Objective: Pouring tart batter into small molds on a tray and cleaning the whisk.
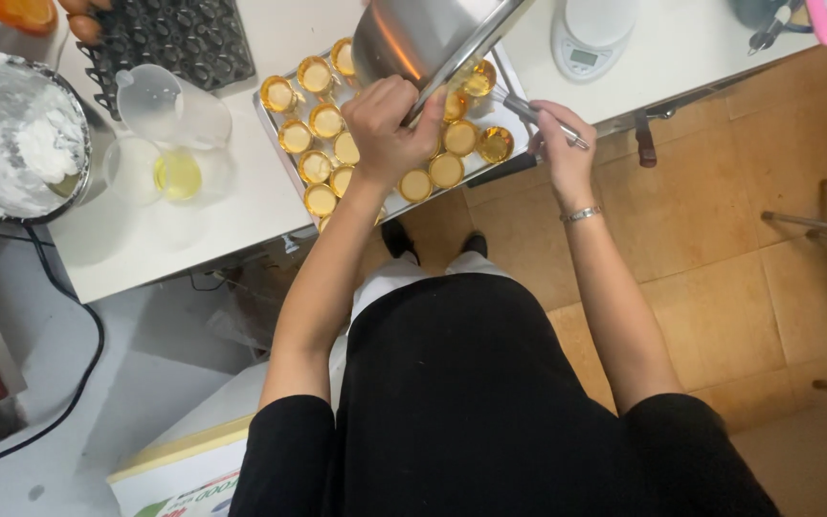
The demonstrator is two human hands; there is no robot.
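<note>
**Two hands over a tray of small cups at the table edge**

While the white table (270,206) ends in a slanted edge close in front of the person, the floor of orange-brown tiles (720,287) lies open at 3 o'clock, with only thin metal legs (815,225) far at that side. The metal tray (270,129) sits at 12 o'clock, its near corner just at the table edge, and it is full of small golden cups (447,169).

At 7 o'clock, on the grey floor, stands a cardboard box (179,474) with a yellow rim and a white side with coloured print. A white kitchen scale (591,33) is at 1 o'clock, a bowl of white cream (16,139) at 10 o'clock, and clear measuring cups (160,144) beside it.

The left hand (385,129) reaches forward, fingers closed around the handle of a tilted steel pot (418,38) above the cups. The right hand (557,144), wearing a bracelet, closes its fingers on a metal whisk (528,110) just beside the pot.
</note>
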